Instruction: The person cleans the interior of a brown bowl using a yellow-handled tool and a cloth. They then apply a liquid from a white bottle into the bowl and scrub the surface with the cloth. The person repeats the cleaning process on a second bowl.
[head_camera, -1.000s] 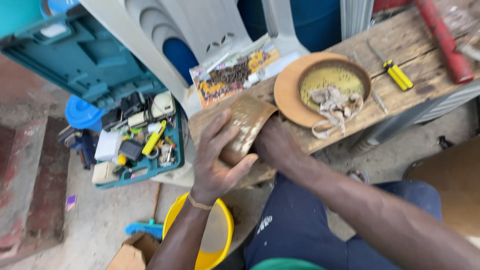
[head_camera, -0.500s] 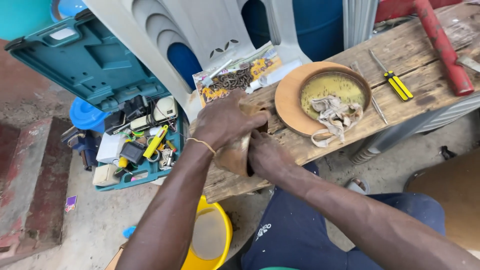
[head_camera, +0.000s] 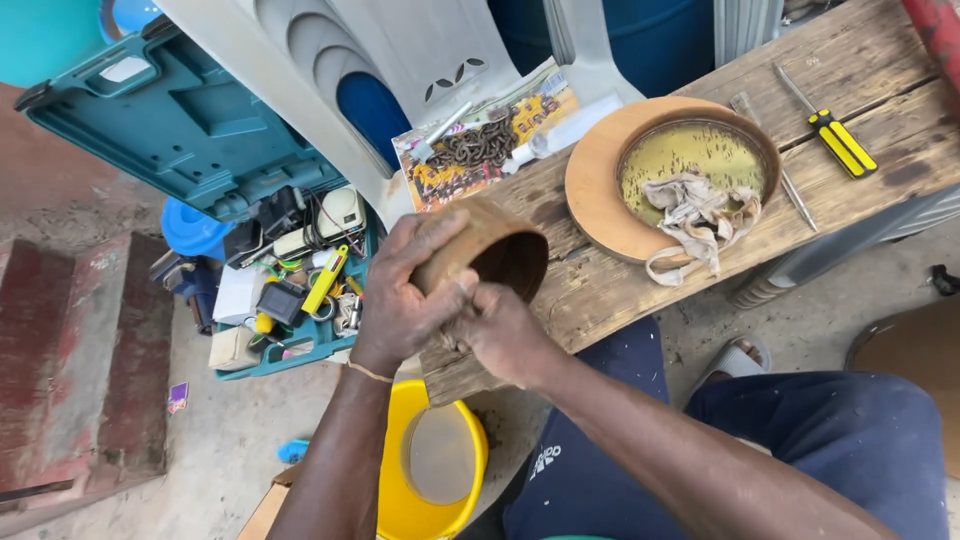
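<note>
While gripping brown pot (head_camera: 490, 255) with both hands (head_camera: 405, 300) at desk (head_camera: 600, 290) edge, risking slip onto yellow bucket (head_camera: 430, 465).

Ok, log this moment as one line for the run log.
left hand: grips brown ring | right hand: at ring's lower edge | ring: over wooden bench | nearby: open toolbox

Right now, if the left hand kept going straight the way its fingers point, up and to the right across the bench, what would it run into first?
The left hand already grips the brown wooden bowl. Beyond it, probably the round wooden tray holding the sieve with rags, though height above the plank bench is unclear.
</note>
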